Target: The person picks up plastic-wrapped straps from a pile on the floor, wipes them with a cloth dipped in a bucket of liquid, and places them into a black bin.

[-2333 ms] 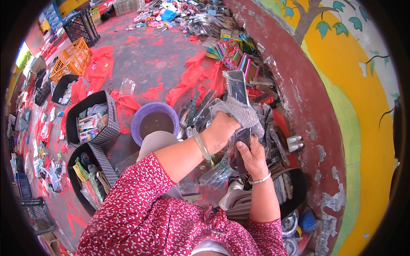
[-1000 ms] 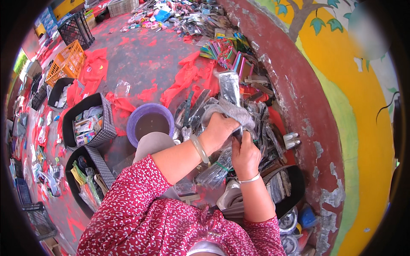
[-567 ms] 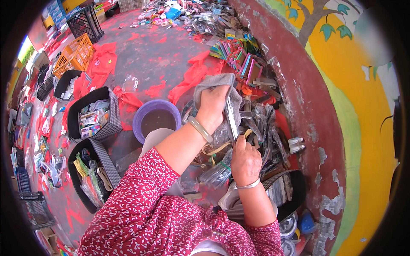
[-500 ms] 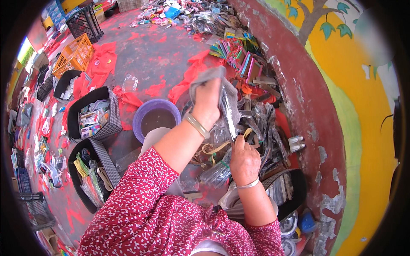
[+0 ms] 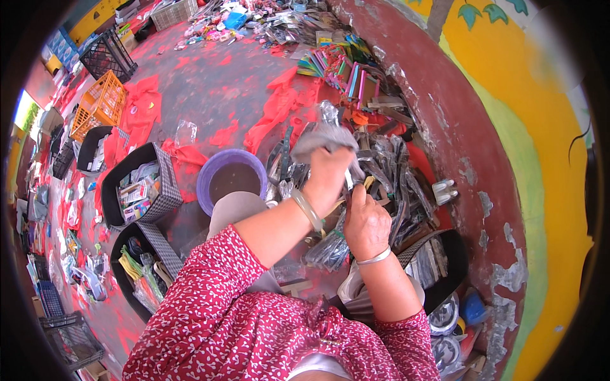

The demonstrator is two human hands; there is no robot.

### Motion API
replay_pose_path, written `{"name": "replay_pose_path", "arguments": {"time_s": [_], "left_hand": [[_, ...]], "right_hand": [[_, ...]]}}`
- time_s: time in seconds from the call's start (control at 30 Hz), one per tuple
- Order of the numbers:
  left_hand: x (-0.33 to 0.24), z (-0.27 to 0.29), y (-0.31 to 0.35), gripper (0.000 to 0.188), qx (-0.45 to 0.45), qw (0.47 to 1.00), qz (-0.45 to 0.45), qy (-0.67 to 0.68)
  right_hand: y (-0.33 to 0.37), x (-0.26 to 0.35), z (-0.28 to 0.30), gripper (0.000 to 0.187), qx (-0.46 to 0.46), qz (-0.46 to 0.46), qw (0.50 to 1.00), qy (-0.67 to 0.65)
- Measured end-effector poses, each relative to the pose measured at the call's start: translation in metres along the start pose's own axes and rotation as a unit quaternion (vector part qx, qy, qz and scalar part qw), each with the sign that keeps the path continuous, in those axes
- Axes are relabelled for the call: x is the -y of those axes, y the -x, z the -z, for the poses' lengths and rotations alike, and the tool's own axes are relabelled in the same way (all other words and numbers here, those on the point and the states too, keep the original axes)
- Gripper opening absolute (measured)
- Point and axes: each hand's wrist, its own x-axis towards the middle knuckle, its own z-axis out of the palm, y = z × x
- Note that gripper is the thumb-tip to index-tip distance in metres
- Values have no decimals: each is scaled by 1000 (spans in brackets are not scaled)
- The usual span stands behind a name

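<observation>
My left hand (image 5: 329, 179), with a pale bangle at the wrist, is closed over a grey cloth (image 5: 321, 140). The cloth wraps the middle of a long narrow plastic-wrapped packet (image 5: 328, 112), whose shiny top sticks out beyond it. Lower down, my right hand (image 5: 367, 223) pinches the packet's near end, its index finger laid along it. What the wrapping holds is too unclear to name. Beneath both hands lies a heap of similar dark strips in clear plastic (image 5: 397, 184). A tied plastic bundle (image 5: 327, 251) rests just below my hands.
A purple bucket (image 5: 202, 184) of murky water stands left of my knee. Checkered bins (image 5: 166, 184) with packaged goods line the left side, near an orange crate (image 5: 101, 105). At right, a black bin (image 5: 451, 273) of strips sits by the peeling wall (image 5: 473, 184).
My left hand and the cloth have slid down along the packet toward my right hand, baring its top end. My right hand keeps its grip. The whole view has shifted slightly.
</observation>
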Motion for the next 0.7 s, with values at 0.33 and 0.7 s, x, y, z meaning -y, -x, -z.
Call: {"name": "replay_pose_path", "arguments": {"time_s": [0.33, 0.7], "left_hand": [[43, 4, 38, 22, 151, 984, 93, -22], [-19, 15, 15, 43, 417, 868, 193, 185]], "right_hand": [[-8, -18, -1, 27, -2, -99, 981, -165], [-12, -67, 4, 26, 32, -243, 549, -799]]}}
